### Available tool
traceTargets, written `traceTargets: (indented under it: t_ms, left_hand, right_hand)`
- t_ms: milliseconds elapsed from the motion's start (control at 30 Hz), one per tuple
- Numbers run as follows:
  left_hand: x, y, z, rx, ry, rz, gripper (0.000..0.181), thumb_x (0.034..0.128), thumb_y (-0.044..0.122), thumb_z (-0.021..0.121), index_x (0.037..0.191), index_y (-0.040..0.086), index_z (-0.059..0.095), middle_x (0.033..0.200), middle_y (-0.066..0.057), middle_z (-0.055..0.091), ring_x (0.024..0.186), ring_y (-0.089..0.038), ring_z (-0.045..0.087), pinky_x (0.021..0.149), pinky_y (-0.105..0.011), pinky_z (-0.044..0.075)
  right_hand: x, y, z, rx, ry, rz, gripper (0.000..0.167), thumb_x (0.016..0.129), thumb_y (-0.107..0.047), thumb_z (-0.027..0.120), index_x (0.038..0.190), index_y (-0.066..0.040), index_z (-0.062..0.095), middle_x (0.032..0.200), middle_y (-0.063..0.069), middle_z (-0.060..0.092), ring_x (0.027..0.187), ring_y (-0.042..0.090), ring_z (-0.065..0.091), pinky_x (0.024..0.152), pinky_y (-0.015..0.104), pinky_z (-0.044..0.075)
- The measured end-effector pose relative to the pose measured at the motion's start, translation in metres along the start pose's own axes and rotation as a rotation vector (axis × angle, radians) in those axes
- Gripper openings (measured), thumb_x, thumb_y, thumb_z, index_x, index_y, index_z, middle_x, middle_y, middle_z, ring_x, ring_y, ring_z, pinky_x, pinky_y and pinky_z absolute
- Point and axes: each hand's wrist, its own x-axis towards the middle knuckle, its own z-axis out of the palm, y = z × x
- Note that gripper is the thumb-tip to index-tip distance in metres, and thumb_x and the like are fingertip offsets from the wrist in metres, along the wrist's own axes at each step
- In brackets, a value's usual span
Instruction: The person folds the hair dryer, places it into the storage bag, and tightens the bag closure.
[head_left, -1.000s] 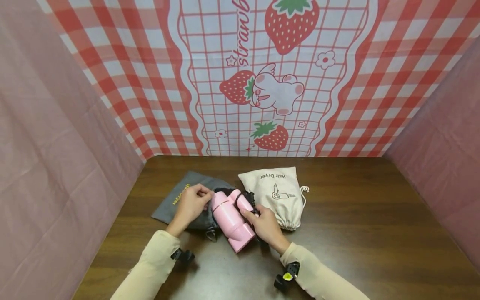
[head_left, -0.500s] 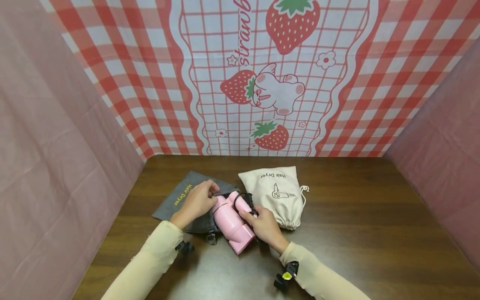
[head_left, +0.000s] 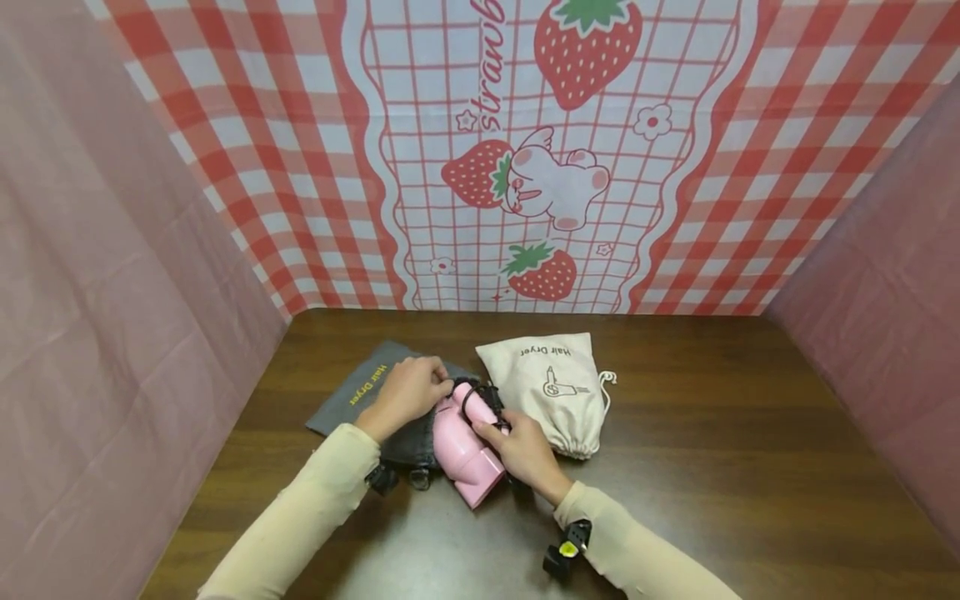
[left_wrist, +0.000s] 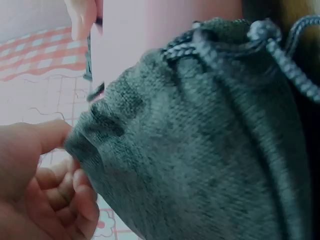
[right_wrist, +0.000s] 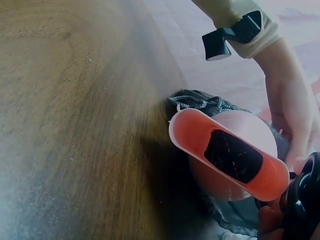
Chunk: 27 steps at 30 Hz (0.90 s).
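Observation:
A pink hair dryer (head_left: pixel 459 450) lies with its rear end inside the mouth of a grey drawstring bag (head_left: pixel 411 442). My right hand (head_left: pixel 528 450) grips the dryer's folded handle, round which a black cord (head_left: pixel 469 400) is wrapped. At the bag's far rim, my left hand (head_left: pixel 408 392) pinches the cloth; the left wrist view shows thumb and fingertips on the edge of the grey bag (left_wrist: pixel 175 150). Facing the right wrist camera is the dryer's flat, wide nozzle (right_wrist: pixel 187 127). The dryer's rear end is hidden by the bag.
A cream drawstring bag (head_left: pixel 558 387) printed "Hair Dryer" lies just right of the dryer, its cord loop (head_left: pixel 609 383) to the right. The brown wooden table (head_left: pixel 712 450) meets a strawberry-patterned cloth (head_left: pixel 645 200) behind. Pink curtains hang on both sides.
My left hand has shifted right along the bag's rim, drawing the grey cloth further over the dryer's rear end. The right hand keeps its grip almost in place.

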Motion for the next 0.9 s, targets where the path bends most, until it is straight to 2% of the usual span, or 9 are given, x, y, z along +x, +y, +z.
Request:
traceTargets:
  t_ms: [100,167,300,467,600,733,900]
  left_hand:
    - [-0.003,0.003,0.000,-0.077,0.027,0.037,0.007,0.0817,0.021,0.070,0.079,0.015,0.069,0.068,0.004,0.066,0.062,-0.011,0.058,0.064,-0.031,0.048]
    - [-0.005,0.005,0.001,-0.089,0.036,0.055,0.007,0.0799,0.021,0.072,0.078,0.015,0.068,0.071,0.004,0.064,0.064,-0.011,0.056,0.065,-0.030,0.047]
    - [-0.004,0.007,0.002,-0.056,0.014,0.077,0.011,0.0780,0.018,0.073,0.085,0.013,0.065,0.080,0.000,0.062,0.073,-0.016,0.057,0.070,-0.034,0.047]
    - [0.002,0.010,0.006,0.003,-0.037,0.075,0.021,0.0822,0.018,0.071,0.101,0.010,0.068,0.079,-0.002,0.065,0.072,-0.019,0.061,0.069,-0.036,0.050]
    - [0.008,0.015,0.008,0.032,0.014,0.068,0.012,0.0840,0.020,0.069,0.092,0.012,0.073,0.075,0.000,0.068,0.069,-0.018,0.063,0.066,-0.035,0.051]
    - [0.008,0.022,0.008,-0.022,0.053,0.074,0.008,0.0850,0.020,0.069,0.088,0.013,0.073,0.074,0.002,0.069,0.067,-0.015,0.062,0.064,-0.032,0.051]
    - [0.000,0.026,0.010,-0.090,0.078,0.128,0.006,0.0850,0.018,0.070,0.086,0.013,0.073,0.071,0.004,0.066,0.063,-0.009,0.058,0.061,-0.026,0.047]
  right_hand:
    - [0.002,0.000,0.002,-0.005,0.002,-0.006,0.034,0.088,-0.035,0.069,0.078,-0.004,0.062,0.065,0.001,0.052,0.060,0.013,0.046,0.054,0.029,0.039]
    - [0.003,0.000,0.004,-0.001,-0.002,-0.005,0.033,0.088,-0.034,0.069,0.079,-0.003,0.062,0.066,0.002,0.052,0.060,0.013,0.046,0.054,0.029,0.039]
    - [0.004,0.000,0.006,-0.006,-0.007,-0.007,0.031,0.088,-0.032,0.069,0.083,-0.001,0.065,0.068,0.004,0.057,0.061,0.014,0.048,0.055,0.028,0.041]
    - [0.003,-0.001,0.009,-0.034,-0.007,-0.040,0.031,0.087,-0.032,0.070,0.082,-0.002,0.064,0.066,0.003,0.055,0.059,0.013,0.046,0.054,0.028,0.039]
    - [0.001,-0.002,0.010,-0.061,-0.010,-0.093,0.031,0.087,-0.032,0.071,0.073,-0.007,0.059,0.061,-0.003,0.046,0.055,0.011,0.042,0.050,0.025,0.036]
    - [0.001,-0.005,0.011,-0.101,-0.015,-0.142,0.033,0.087,-0.032,0.071,0.068,-0.010,0.055,0.058,-0.006,0.040,0.052,0.008,0.039,0.047,0.023,0.033]
    - [0.005,-0.007,0.012,-0.103,-0.032,-0.145,0.032,0.087,-0.033,0.071,0.069,-0.010,0.056,0.059,-0.006,0.043,0.052,0.007,0.042,0.046,0.022,0.034]
